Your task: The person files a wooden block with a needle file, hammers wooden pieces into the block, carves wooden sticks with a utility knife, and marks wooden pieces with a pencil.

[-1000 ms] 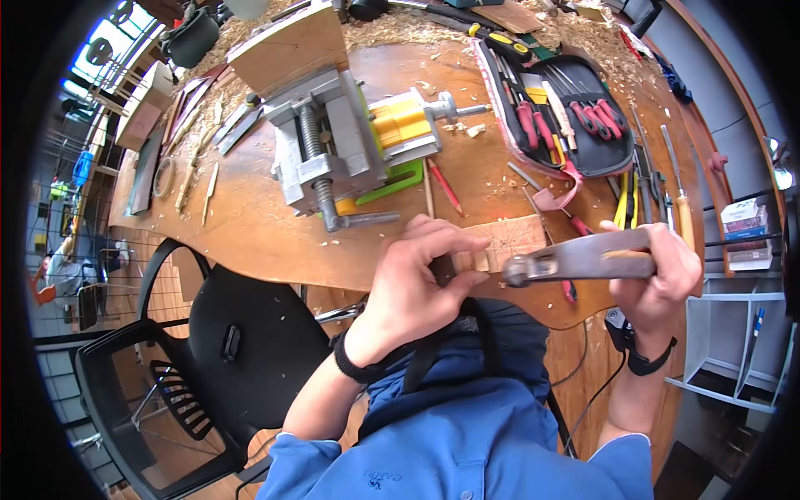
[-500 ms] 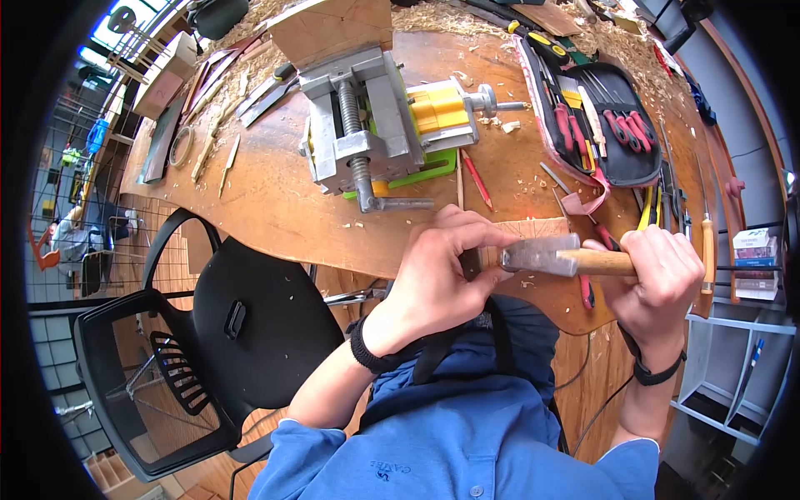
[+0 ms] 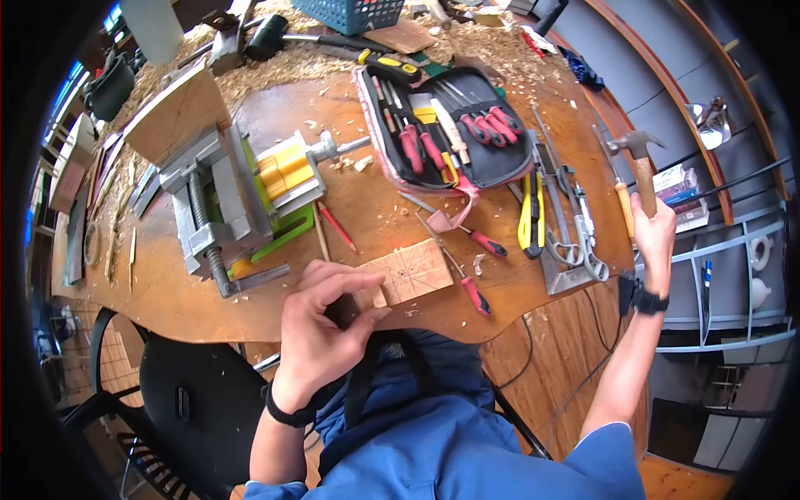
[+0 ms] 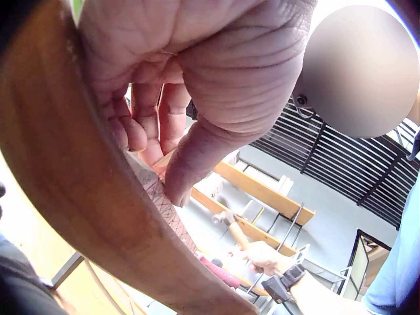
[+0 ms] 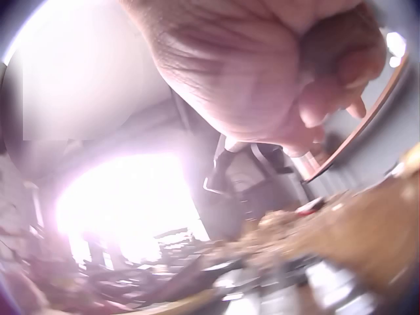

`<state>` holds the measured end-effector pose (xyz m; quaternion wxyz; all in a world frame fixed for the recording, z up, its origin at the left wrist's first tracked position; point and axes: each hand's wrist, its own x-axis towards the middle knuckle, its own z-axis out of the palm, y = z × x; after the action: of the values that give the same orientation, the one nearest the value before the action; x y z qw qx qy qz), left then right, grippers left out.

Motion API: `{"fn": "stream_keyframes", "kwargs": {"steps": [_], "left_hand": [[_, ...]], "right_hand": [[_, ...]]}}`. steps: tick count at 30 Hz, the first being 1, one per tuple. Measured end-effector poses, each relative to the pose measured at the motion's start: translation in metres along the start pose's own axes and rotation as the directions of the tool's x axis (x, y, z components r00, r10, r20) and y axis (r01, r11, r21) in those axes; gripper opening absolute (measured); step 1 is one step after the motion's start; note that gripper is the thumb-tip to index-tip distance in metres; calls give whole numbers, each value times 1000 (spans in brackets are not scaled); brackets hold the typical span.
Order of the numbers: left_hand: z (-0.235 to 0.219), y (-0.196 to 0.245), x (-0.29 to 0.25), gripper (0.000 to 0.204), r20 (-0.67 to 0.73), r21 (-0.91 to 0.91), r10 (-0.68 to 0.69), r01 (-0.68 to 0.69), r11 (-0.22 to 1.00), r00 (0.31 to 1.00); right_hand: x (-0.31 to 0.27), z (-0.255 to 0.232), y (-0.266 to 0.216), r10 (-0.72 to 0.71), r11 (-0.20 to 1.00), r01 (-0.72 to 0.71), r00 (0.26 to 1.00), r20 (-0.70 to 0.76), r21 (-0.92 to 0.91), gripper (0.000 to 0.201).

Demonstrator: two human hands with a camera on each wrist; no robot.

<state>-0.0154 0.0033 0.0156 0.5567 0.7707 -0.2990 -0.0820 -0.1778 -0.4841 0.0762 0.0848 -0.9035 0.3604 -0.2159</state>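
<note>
My left hand [image 3: 321, 321] pinches a small wooden block [image 3: 375, 297] between thumb and fingers. The block is at the near-left end of a flat wooden board [image 3: 421, 273] marked with crossing pencil lines. In the left wrist view the thumb and fingers of that hand [image 4: 223, 85] come together beside the lined board [image 4: 161, 202], behind the table edge. Off to the right, my right hand [image 3: 656, 229] grips a claw hammer [image 3: 643, 167] by its wooden handle, head up, well away from the block. The right wrist view is blurred and shows the gripping hand [image 5: 243, 72] from below.
A grey vise [image 3: 204, 208] stands to the left. Behind the board lies an open tool pouch [image 3: 492, 171] with red-handled tools. A red-handled screwdriver [image 3: 475, 296] lies beside the board. Yellow-black cutters [image 3: 531, 221] and scissors [image 3: 593, 265] are farther right. Wood shavings [image 3: 308, 67] cover the back.
The hammer was close beside the left hand at the block; now my right hand has carried it up and out to the right. The left hand keeps its pinch. The head view has shifted rightward.
</note>
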Motion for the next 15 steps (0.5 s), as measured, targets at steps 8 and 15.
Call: {"fn": "stream_keyframes", "kwargs": {"steps": [8,15], "left_hand": [[1,0,-2,39,-19,31,12,-12,999,1000],[0,1,-2,38,-15,37,-4,4,999,1000]], "right_hand": [[31,32,112,286,939,-318,933,220,127,35],[28,19,81,191,975,-171,972,140,-144,35]]}}
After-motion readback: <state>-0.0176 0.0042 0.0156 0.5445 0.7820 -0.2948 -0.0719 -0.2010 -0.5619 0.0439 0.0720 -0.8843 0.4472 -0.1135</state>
